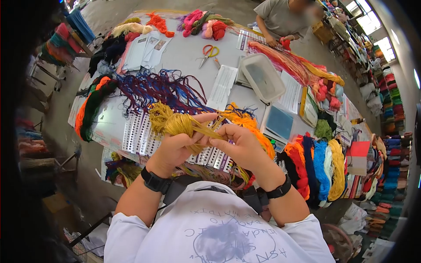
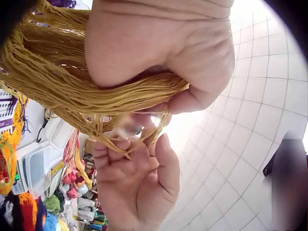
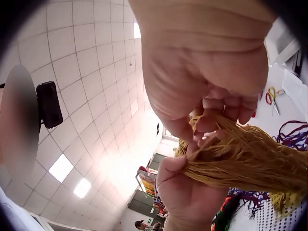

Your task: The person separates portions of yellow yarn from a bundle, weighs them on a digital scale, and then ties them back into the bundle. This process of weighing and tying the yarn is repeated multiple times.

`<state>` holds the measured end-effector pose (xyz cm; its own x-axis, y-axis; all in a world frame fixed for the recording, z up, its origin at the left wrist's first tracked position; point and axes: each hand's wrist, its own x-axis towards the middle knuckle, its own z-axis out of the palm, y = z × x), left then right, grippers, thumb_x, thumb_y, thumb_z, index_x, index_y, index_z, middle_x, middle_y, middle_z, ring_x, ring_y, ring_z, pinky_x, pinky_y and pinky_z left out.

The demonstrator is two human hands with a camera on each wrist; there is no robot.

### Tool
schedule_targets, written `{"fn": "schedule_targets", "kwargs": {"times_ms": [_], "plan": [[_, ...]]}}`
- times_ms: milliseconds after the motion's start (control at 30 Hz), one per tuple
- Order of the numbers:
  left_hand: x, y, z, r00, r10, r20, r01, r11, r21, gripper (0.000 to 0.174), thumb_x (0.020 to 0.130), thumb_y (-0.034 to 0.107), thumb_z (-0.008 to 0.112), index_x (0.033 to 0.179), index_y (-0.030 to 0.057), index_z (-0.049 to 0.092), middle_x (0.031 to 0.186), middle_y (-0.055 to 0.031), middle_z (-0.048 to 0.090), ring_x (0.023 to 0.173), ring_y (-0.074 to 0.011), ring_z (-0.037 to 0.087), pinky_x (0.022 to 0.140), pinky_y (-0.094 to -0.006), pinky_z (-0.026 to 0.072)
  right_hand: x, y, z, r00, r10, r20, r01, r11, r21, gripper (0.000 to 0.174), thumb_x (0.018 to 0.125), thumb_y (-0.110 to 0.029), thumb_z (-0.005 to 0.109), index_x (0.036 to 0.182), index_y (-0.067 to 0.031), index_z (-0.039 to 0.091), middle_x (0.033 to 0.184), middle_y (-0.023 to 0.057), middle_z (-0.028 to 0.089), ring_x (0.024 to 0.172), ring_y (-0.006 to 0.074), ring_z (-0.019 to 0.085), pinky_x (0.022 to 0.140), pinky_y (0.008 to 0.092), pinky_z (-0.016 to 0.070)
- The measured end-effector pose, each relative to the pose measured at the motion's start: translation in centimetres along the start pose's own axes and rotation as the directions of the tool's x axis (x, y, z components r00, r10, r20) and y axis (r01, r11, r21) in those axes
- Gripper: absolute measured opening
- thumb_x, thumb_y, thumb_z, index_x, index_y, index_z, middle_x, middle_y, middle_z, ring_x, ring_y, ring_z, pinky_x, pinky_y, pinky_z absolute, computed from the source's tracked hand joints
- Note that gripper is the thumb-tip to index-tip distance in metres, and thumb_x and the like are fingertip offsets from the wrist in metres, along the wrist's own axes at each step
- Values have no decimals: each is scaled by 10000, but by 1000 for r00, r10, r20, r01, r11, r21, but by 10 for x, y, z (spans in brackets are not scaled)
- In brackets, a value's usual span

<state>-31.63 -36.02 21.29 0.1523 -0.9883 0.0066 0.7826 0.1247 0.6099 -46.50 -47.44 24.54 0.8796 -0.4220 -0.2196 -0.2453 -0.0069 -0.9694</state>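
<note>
A mustard-yellow skein of thread [image 1: 179, 124] is held up over the table in front of the chest. My left hand [image 1: 174, 151] grips its gathered bundle, the thumb lying across the strands in the left wrist view. Loose strands [image 1: 206, 129] stretch from the bundle to my right hand [image 1: 239, 143], whose thumb and fingers pinch them. Seen from the right wrist, curled fingers sit among the threads [image 3: 240, 149] close to the left thumb. The skein's far end [image 1: 160, 115] hangs in a fuzzy bunch beyond the left hand.
Punched white cards [image 1: 137, 131] lie under the hands, with purple-blue threads [image 1: 162, 90] beyond. Orange thread [image 1: 247, 125], a scale [image 1: 277, 125] and a plastic tub [image 1: 262, 76] stand to the right. Scissors [image 1: 208, 53] lie farther back. Another person [image 1: 283, 19] works across the table.
</note>
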Motion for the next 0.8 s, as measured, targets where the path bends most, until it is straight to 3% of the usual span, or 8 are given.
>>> {"fn": "schedule_targets", "kwargs": {"times_ms": [133, 200, 267, 333, 467, 600, 733, 800], "plan": [[-2, 8, 11, 977, -196, 83, 207, 966, -158, 514, 757, 87, 501, 1251, -52, 466, 645, 19, 419, 469, -78, 391, 442, -211, 358, -2, -10, -22, 996, 84, -8, -74, 918, 390, 137, 872, -137, 565, 925, -17, 604, 720, -17, 542, 633, 53, 469, 592, 198, 376], [-14, 15, -12, 867, -469, 172, 433, 877, 207, 455, 842, 175, 508, 1241, -37, 463, 601, 33, 392, 365, -53, 289, 335, -209, 253, -10, 4, -51, 982, 131, -133, -1, 715, 699, 159, 902, -170, 527, 944, -31, 590, 601, -58, 394, 516, 49, 361, 509, 205, 315], [-16, 20, -57, 832, -279, 480, 392, 908, -151, 394, 932, 279, 433, 1215, 6, 467, 584, 39, 394, 344, -40, 262, 324, -192, 217, -29, 36, -104, 946, 185, -266, 133, 530, 838, 157, 913, -170, 512, 955, -35, 581, 564, -68, 317, 472, 42, 297, 459, 201, 278], [-39, 53, -78, 1000, 29, 7, -26, 970, -243, 357, 975, 300, 335, 1192, 50, 469, 572, 44, 360, 363, -29, 250, 329, -187, 204, -68, 88, -167, 883, 315, -349, 222, 374, 900, 149, 926, -161, 490, 970, -43, 569, 543, -72, 265, 442, 36, 251, 404, 193, 213], [-46, 132, -101, 964, 224, -141, -257, 919, -297, 395, 1001, 242, 263, 1317, 42, 391, 624, 26, 289, 426, -44, 224, 392, -210, 240, -188, 175, -266, 731, 534, -425, 316, 287, 904, 157, 945, -174, 450, 1023, -77, 545, 514, -65, 264, 396, 50, 232, 367, 198, 193], [-57, 191, -162, 906, 311, -288, -371, 910, -184, 393, 997, 190, 264, 1310, -10, 390, 605, 27, 277, 432, -57, 237, 408, -215, 249, -333, 257, -364, 541, 730, -417, 204, 367, 907, 213, 916, -295, 515, 783, -155, 604, 440, -68, 208, 366, 72, 205, 358, 245, 155], [-67, 253, -217, 834, 391, -390, -421, 907, 10, 376, 989, 157, 269, 1293, -13, 412, 594, 33, 271, 442, -59, 242, 420, -208, 249, -447, 247, -409, 295, 568, -768, 122, 775, 620, 199, 899, -302, 548, 984, -122, 554, 485, -71, 251, 388, 57, 273, 378, 221, 244], [-69, 278, -242, 731, 480, -485, -532, 846, 35, 362, 981, 132, 273, 1272, -13, 433, 587, 39, 264, 453, -55, 243, 435, -199, 245, -468, 213, -412, 25, 602, -798, 126, 790, 600, 193, 920, -280, 510, 977, -98, 536, 470, -69, 256, 368, 47, 254, 342, 219, 203]]}}
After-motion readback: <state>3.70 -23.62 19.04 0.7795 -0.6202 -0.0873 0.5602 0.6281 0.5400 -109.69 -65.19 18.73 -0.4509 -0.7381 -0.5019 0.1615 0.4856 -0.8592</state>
